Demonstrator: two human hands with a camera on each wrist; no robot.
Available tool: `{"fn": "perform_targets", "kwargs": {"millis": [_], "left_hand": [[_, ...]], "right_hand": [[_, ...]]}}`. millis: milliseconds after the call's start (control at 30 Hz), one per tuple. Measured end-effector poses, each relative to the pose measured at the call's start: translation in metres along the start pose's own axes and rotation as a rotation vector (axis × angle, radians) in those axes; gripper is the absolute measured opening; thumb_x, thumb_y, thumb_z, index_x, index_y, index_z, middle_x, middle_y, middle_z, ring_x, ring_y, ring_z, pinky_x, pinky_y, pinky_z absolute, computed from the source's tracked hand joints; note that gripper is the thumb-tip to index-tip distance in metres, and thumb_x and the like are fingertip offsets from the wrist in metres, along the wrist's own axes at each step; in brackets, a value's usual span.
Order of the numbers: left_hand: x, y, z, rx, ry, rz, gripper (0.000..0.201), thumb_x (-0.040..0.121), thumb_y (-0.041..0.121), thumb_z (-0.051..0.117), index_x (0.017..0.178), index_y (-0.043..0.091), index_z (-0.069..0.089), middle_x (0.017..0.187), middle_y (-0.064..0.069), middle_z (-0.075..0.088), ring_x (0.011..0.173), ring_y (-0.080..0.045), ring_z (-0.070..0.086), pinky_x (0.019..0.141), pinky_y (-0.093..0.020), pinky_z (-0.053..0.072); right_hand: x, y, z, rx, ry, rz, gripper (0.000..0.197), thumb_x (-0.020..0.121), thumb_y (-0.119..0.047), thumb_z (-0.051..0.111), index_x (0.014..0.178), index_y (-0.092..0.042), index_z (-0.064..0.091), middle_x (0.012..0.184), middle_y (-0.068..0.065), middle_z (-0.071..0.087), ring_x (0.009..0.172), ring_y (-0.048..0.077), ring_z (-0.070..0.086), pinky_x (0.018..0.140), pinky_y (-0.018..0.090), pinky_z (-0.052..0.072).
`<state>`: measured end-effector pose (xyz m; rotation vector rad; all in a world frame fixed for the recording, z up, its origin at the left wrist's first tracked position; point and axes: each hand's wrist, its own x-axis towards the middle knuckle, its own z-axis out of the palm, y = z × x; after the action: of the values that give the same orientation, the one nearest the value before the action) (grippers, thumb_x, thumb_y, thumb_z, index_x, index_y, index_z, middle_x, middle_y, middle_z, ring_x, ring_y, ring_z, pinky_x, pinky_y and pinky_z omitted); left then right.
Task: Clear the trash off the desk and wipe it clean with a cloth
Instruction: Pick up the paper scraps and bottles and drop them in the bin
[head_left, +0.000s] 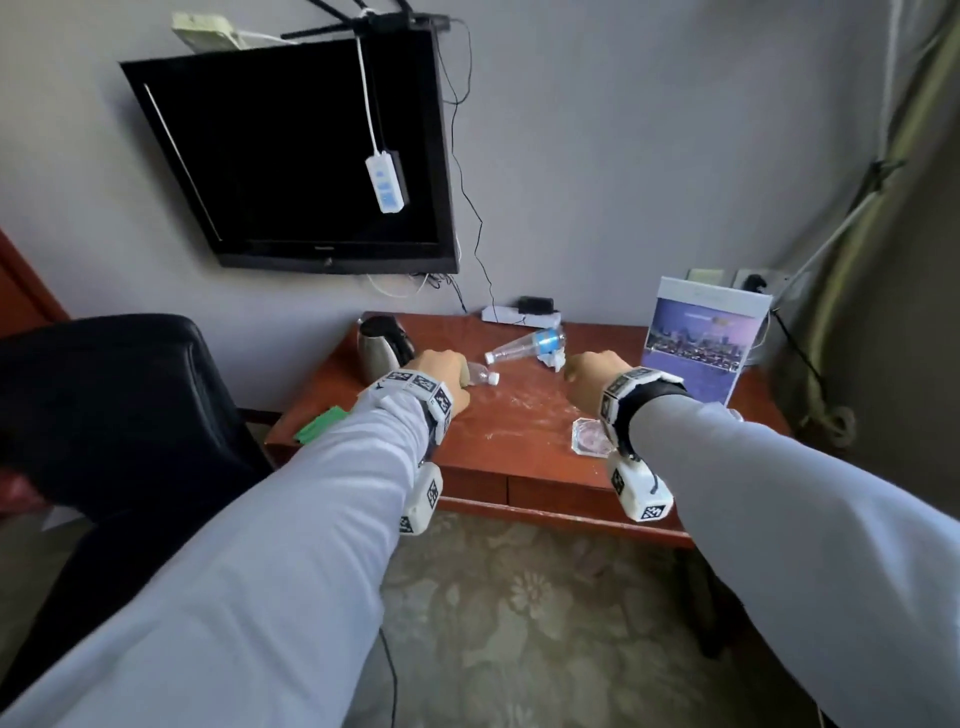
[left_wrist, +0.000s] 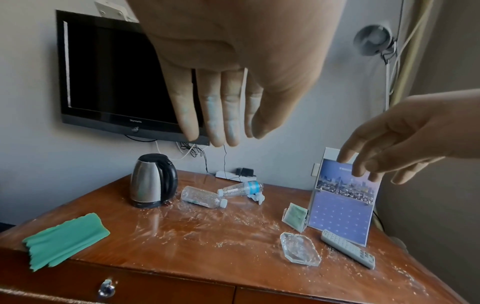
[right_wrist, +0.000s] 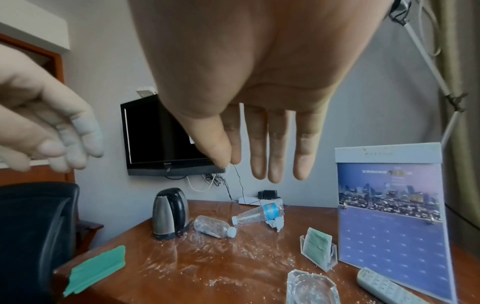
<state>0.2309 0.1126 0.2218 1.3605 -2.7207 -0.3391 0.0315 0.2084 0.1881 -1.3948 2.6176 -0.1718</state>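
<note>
Well, both hands hover above the glossy, crumb-strewn wooden desk, left hand and right hand empty, fingers straight and loosely apart. Two clear plastic bottles lie toppled near the back edge by crumpled tissue; a ribbed green cloth drapes the front-left corner.

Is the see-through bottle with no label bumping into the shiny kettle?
Cannot tell. In the left wrist view the unlabelled bottle lies with its base right beside the kettle, but no view shows plain contact or a clear gap there.
</note>
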Motion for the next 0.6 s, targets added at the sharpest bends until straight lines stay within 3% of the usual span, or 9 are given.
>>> {"fn": "perform_targets", "kwargs": {"millis": [133, 267, 400, 600], "left_hand": [[0.045, -0.001, 0.023, -0.004, -0.020, 0.016, 0.013, 0.087, 0.020, 0.063, 0.094, 0.030, 0.067, 0.111, 0.002, 0.066, 0.087, -0.019, 0.061, 0.080, -0.021, 0.047], [0.101, -0.004, 0.041, 0.022, -0.084, 0.059, 0.020, 0.090, 0.023, 0.061, 0.109, 0.025, 0.070, 0.114, -0.003, 0.067, 0.096, -0.024, 0.064, 0.084, -0.028, 0.051], [0.177, -0.015, 0.042, 0.040, -0.109, 0.100, 0.021, 0.091, 0.031, 0.066, 0.109, 0.021, 0.071, 0.108, -0.005, 0.069, 0.096, -0.026, 0.066, 0.084, -0.033, 0.054], [0.294, -0.038, 0.046, 0.025, -0.193, 0.134, 0.020, 0.087, 0.014, 0.063, 0.103, 0.025, 0.069, 0.108, -0.003, 0.068, 0.093, -0.025, 0.065, 0.080, -0.031, 0.053]], "right_hand": [[0.039, 0.004, 0.019, -0.002, -0.081, 0.002, 0.031, 0.076, -0.015, 0.046, 0.096, -0.022, 0.068, 0.100, 0.008, 0.067, 0.086, 0.031, 0.064, 0.079, 0.035, 0.056], [0.093, -0.003, 0.038, -0.027, -0.132, 0.001, 0.036, 0.082, -0.014, 0.050, 0.112, -0.021, 0.068, 0.112, 0.008, 0.065, 0.102, 0.030, 0.062, 0.088, 0.036, 0.054], [0.161, -0.010, 0.044, -0.012, -0.140, 0.046, 0.036, 0.086, -0.013, 0.049, 0.117, -0.018, 0.066, 0.116, 0.008, 0.063, 0.104, 0.028, 0.061, 0.087, 0.033, 0.052], [0.259, -0.012, 0.041, 0.024, -0.146, 0.174, 0.034, 0.089, -0.023, 0.055, 0.122, -0.018, 0.064, 0.122, 0.009, 0.064, 0.111, 0.030, 0.061, 0.094, 0.037, 0.051]]}}
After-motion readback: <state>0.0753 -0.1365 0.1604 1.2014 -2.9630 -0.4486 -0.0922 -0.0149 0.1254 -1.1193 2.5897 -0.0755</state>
